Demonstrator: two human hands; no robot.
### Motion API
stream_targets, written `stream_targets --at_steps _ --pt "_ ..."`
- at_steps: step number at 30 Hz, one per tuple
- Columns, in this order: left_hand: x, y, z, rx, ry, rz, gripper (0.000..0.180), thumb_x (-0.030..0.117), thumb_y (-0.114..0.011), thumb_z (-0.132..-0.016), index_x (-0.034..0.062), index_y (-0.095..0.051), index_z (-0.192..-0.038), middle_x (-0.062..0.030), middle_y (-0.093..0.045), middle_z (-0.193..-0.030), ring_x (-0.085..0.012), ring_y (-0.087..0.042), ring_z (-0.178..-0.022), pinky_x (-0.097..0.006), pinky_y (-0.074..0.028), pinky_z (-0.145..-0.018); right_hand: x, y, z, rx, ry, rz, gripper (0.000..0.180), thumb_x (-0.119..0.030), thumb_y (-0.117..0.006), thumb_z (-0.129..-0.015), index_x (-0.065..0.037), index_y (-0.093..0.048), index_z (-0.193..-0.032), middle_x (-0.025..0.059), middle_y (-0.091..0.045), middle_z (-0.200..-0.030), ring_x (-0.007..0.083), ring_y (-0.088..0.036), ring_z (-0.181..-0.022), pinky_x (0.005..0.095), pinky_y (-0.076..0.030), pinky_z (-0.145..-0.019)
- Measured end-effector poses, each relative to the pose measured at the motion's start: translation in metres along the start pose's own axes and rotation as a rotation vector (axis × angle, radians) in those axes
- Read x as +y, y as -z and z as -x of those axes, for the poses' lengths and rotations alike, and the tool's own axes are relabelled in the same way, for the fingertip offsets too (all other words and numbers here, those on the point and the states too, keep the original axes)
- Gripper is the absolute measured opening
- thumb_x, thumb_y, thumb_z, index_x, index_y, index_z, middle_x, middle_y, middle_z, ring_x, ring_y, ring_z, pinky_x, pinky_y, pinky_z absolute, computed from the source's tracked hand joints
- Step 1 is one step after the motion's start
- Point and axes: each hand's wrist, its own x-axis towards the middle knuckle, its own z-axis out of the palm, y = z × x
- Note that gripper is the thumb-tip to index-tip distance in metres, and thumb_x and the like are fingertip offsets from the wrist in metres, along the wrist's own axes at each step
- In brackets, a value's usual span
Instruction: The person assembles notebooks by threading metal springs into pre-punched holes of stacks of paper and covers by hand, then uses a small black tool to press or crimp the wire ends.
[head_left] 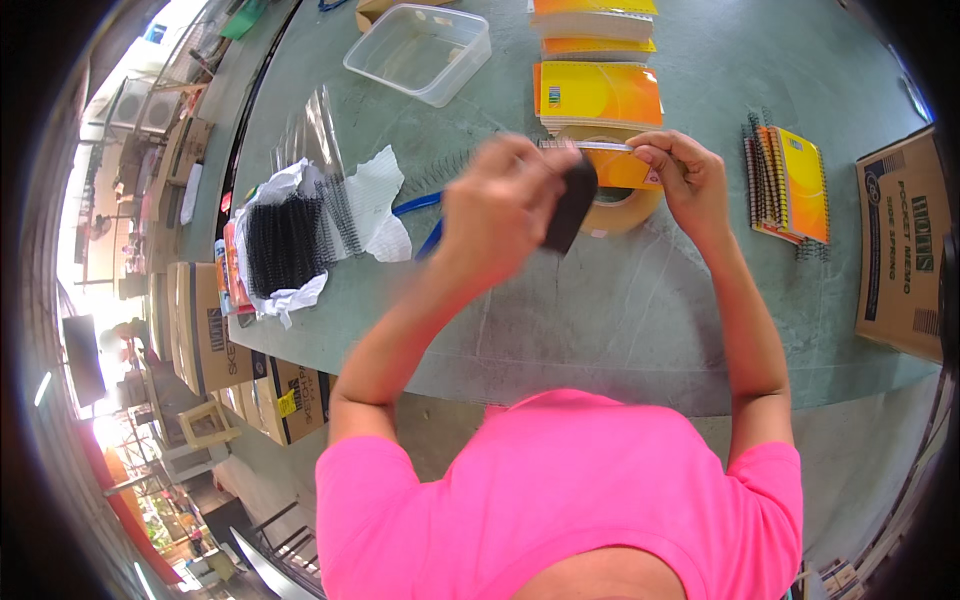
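My right hand (pixel 690 185) pinches the edge of a small orange-and-yellow notebook (pixel 625 170), its white page edge turned up toward me. My left hand (pixel 495 215), blurred, is closed at the notebook's other end. A flat black piece (pixel 573 205) projects from its fingers; its kind is unclear. Out from behind that hand, to the left, runs a thin spiral binding coil (pixel 430 175); whether the fingers touch it is hidden. Below the notebook a roll of tan tape (pixel 628 215) lies on the table.
Stacks of yellow-orange notebooks (pixel 600 92) stand ahead; coil-bound notebooks (pixel 790 185) lie right, near a cardboard box (pixel 900 245). A clear plastic tub (pixel 420 55) is far left. Black coils (pixel 285 245) rest on white paper, beside a blue-handled tool (pixel 418 205). The grey-green table (pixel 480 345) curves nearby.
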Motion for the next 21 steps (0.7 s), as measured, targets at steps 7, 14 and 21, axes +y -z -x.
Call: stream_targets --at_steps 7,14,21 --pt "0.001 -0.011 0.002 -0.14 -0.045 0.047 0.028 0.006 -0.074 -0.072 0.0097 -0.066 -0.099 -0.0037 -0.065 -0.095 -0.014 -0.062 -0.081 -0.026 -0.047 -0.064 0.0 0.001 -0.004 0.024 0.13 0.065 0.01 -0.008 -0.062 -0.084 0.0 -0.067 -0.088 0.008 -0.067 -0.081 0.0141 -0.062 -0.072 0.0253 -0.049 -0.068" --pt "0.009 -0.011 -0.016 -0.04 0.028 0.035 0.028 0.007 -0.074 -0.074 0.0086 -0.066 -0.1 -0.0031 -0.063 -0.091 -0.0133 -0.061 -0.081 -0.03 -0.049 -0.069 0.008 -0.001 -0.001 0.049 0.187 0.03 0.01 -0.006 -0.06 -0.085 0.001 -0.066 -0.089 0.0045 -0.064 -0.079 0.0092 -0.055 -0.067 0.0217 -0.045 -0.061" --pt "0.008 -0.009 -0.021 0.004 -0.014 0.065 0.028 0.004 -0.071 -0.072 0.0097 -0.066 -0.099 -0.0062 -0.059 -0.087 -0.021 -0.059 -0.08 -0.031 -0.049 -0.069 0.0 -0.003 0.002 0.039 0.157 0.044 0.013 -0.012 -0.06 -0.086 -0.001 -0.066 -0.088 0.0093 -0.067 -0.083 0.0158 -0.063 -0.073 0.0266 -0.049 -0.069"
